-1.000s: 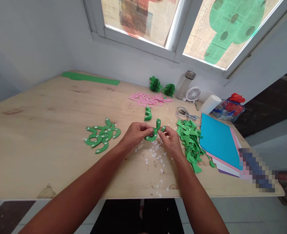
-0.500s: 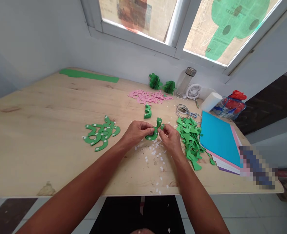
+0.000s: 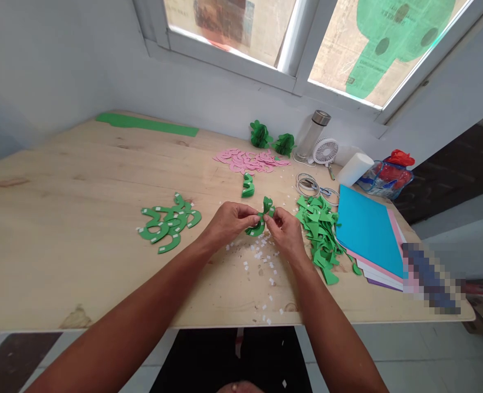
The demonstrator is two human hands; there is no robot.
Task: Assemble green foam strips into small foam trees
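Note:
Between my two hands is a stack of curved green paper cut-outs [image 3: 256, 229] with small white squares on it. My left hand [image 3: 235, 221] pinches its left side between thumb and fingers. On the other side, my right hand [image 3: 283, 226] is closed on the stack, thumb in front; the fingertips partly hide the paper. Just beyond them a small folded green paper stack [image 3: 247, 186] stands on the table. To the left lies a loose pile of curved green cut-outs [image 3: 170, 222] bearing white squares. Tiny white paper bits [image 3: 261, 254] are scattered below my hands.
Green scraps [image 3: 319, 232] lie right of my right hand, beside blue paper sheets [image 3: 370, 229]. Farther back are pink cut-outs [image 3: 249, 161], green paper ornaments [image 3: 260, 135], a bottle [image 3: 309, 136], a small fan [image 3: 325, 150], tape rings [image 3: 307, 185] and a white roll [image 3: 356, 169].
Both hands keep their grip on the green stack, with only a slight shift of the fingers. The whole view has moved a little.

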